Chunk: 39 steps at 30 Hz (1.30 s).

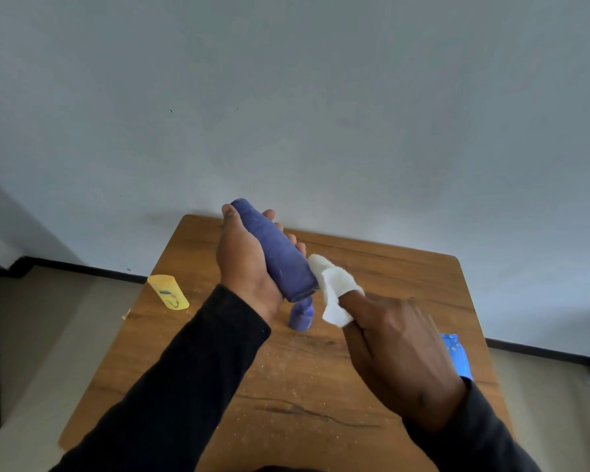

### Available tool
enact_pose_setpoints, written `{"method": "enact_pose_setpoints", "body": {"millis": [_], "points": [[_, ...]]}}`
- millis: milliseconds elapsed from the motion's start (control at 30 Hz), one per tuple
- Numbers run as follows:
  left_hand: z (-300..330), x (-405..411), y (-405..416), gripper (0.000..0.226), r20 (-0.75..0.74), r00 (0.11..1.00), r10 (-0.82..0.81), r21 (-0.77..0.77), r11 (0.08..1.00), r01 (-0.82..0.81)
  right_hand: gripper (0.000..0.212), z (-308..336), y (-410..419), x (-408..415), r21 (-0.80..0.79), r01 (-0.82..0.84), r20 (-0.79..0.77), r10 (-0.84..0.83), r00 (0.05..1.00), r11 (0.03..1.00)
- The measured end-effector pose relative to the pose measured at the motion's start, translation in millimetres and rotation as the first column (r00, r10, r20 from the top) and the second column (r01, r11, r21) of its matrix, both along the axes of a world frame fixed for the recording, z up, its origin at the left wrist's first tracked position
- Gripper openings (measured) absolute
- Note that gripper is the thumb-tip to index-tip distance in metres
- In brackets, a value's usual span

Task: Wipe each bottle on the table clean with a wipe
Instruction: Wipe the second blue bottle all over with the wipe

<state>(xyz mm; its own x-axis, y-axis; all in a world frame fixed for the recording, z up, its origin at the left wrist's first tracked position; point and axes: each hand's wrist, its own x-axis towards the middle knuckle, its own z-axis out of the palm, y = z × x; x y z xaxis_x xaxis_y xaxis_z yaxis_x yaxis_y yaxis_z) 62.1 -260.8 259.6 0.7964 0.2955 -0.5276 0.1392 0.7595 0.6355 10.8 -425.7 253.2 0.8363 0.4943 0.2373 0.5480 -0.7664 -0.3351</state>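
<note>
Wooden bench (406, 277), dusty w/ crumbs, stood vs a plain pale wall (286, 97); beige floor (48, 318) at left. Left hand (249, 264) gripped a purple bottle (273, 250) tilted above bench centre, fingers curled round it. Right hand (399, 356) pinched a white wipe (334, 287) against the bottle's near end. A 2nd purple bottle (302, 316) stood below, partly hidden. Yellow bottle (168, 291) at far-left edge; blue pack (457, 356) at right, behind right hand.
</note>
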Motion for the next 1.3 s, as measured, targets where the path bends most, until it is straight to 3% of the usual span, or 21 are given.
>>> {"method": "enact_pose_setpoints", "body": {"millis": [167,367,467,567,667,800,967,1133,1300], "points": [[-5,2,-1,0.055,-0.027,0.999,0.033,-0.1,0.994,-0.035,0.019,-6,13,-18,0.012,-0.117,-0.031,0.117,0.993,0.993],[-2,7,7,0.041,-0.014,0.998,0.053,-0.18,0.982,-0.055,0.005,-5,9,-7,0.114,0.018,0.051,-0.024,0.998,0.993],[-4,7,13,0.031,0.035,0.999,0.024,-0.236,0.972,-0.015,0.021,-4,4,-5,0.176,0.091,0.063,-0.103,0.993,0.98],[-3,9,12,0.024,0.023,0.999,0.031,-0.35,0.937,-0.021,0.006,-8,12,-18,0.155,-0.031,0.04,0.025,0.999,0.987],[-4,11,9,0.025,0.013,0.999,0.039,-0.42,0.907,-0.03,0.009,-11,17,-21,0.11,-0.057,0.016,0.056,0.998,0.992],[-9,11,12,0.024,0.003,1.0,0.029,-0.437,0.899,-0.025,0.005,-7,9,-10,0.171,0.049,0.037,-0.056,0.998,0.984],[-10,12,7,0.029,0.003,0.999,0.035,-0.505,0.863,-0.029,0.014,-9,17,-25,0.125,-0.08,0.007,0.079,0.997,0.989],[-10,12,10,0.026,0.032,0.999,0.03,-0.485,0.875,-0.011,0.005,-7,9,-12,0.197,0.065,0.017,-0.07,0.997,0.978],[-7,11,6,0.032,0.025,0.999,0.038,-0.522,0.853,-0.019,0.011,-8,17,-25,0.134,-0.073,0.007,0.073,0.997,0.988]]}}
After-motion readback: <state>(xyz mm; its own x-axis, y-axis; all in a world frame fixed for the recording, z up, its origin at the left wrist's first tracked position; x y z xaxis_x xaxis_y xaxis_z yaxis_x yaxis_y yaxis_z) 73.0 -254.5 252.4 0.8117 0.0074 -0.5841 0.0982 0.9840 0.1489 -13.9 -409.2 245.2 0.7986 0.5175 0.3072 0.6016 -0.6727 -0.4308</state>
